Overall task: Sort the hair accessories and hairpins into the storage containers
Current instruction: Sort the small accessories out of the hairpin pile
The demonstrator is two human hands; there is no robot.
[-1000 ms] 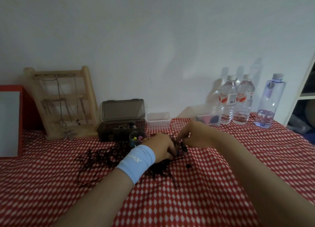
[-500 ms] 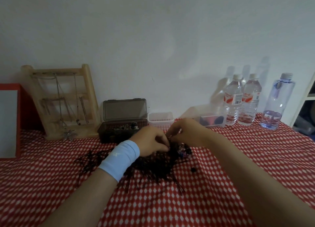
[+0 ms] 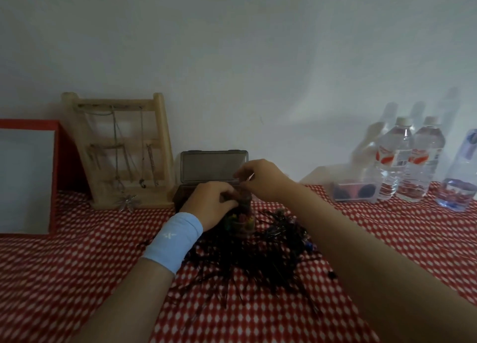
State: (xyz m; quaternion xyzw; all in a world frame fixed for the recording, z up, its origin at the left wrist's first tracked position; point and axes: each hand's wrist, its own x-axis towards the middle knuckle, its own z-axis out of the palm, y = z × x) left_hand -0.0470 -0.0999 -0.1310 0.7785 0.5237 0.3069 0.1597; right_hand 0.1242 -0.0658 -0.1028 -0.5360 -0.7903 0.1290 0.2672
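Right hand (image 3: 263, 179) risen to dark box (image 3: 214, 166), pinching seemingly a hairpin (image 3: 251, 177), left hand (image 3: 210, 204) gripping small jar (image 3: 241, 222)

A wooden rack (image 3: 162, 136) hung with necklaces (image 3: 116, 146) stands against the wall (image 3: 258, 59) on a red-and-white checked tablecloth (image 3: 77, 278). A red-framed board (image 3: 55, 177) is just beside it. Three water bottles (image 3: 395, 162) stand together at the far right.
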